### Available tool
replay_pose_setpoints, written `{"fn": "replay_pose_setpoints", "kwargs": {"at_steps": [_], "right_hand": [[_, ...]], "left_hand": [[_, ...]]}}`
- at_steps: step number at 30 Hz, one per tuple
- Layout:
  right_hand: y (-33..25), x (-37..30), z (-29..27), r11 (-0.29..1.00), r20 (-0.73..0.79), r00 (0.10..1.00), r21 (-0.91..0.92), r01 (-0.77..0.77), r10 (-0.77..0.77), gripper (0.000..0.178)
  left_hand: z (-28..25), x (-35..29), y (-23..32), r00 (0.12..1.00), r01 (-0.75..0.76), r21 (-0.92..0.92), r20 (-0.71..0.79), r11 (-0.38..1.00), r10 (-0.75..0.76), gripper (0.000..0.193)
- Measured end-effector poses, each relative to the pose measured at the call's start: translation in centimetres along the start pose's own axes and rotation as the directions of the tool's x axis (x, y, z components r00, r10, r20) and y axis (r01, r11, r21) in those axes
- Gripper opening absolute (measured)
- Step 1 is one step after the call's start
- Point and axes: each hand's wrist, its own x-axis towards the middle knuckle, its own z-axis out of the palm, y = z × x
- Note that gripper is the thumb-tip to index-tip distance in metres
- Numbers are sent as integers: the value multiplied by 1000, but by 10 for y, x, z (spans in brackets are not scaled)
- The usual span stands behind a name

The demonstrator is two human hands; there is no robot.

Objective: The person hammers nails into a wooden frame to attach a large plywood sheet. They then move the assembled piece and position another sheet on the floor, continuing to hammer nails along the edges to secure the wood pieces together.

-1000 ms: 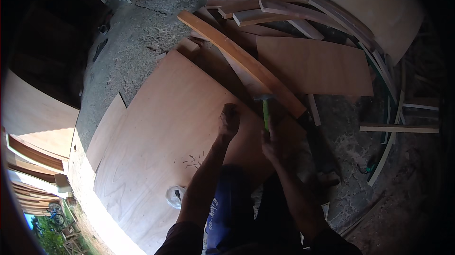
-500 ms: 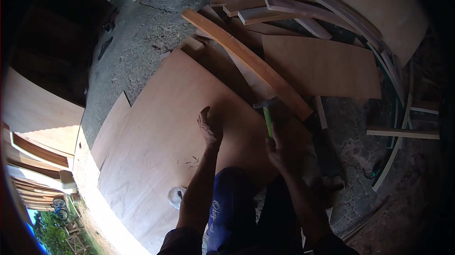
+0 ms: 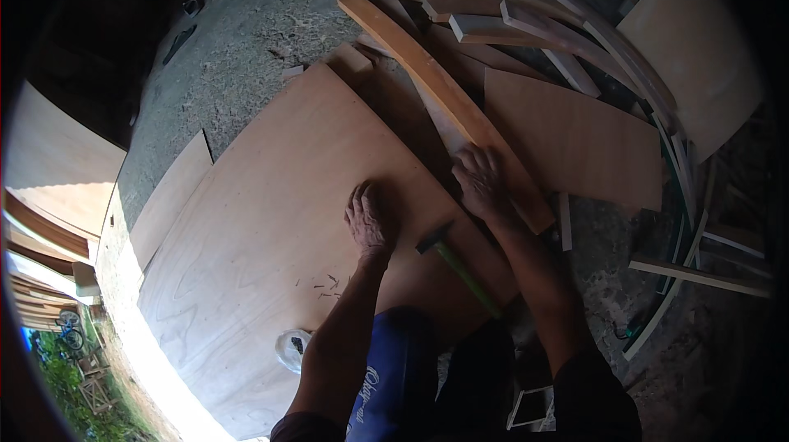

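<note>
Plywood (image 3: 263, 187) beneath left fingers (image 3: 359, 197)

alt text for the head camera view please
A person's left hand is over a large plywood sheet, where a green-handled hammer and scattered nails lie; the right hand is beside a long wooden beam.

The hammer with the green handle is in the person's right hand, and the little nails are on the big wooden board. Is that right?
Not quite: the hammer isn't in the grip of the right hand. The head view shows it lying on the big wooden board. Its handle is green, and the little nails are on the board, as you said.
</note>
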Motion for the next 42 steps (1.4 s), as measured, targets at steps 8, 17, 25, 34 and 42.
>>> {"fn": "replay_pose_setpoints", "kwargs": {"at_steps": [8,17,25,34,42], "right_hand": [[54,19,-3,973,101,980,-171,-155,174,27],[20,38,74,876,260,874,151,-457,411,7],[24,8,89,884,10,907,219,-412,420,25],[-35,-77,14,203,306,752,841,-501,584,6],[-104,-92,-14,551,-46,807,753,-359,588,9]], "left_hand": [[-4,-1,3,1000,14,-14,25,1000,-14,54],[-8,1,5,1000,-3,3,31,1000,3,54],[-1,0,2,999,4,28,41,1000,-5,57],[-11,-4,12,997,-68,-152,38,986,74,44],[-29,-40,79,861,213,-742,450,636,237,18]]}}
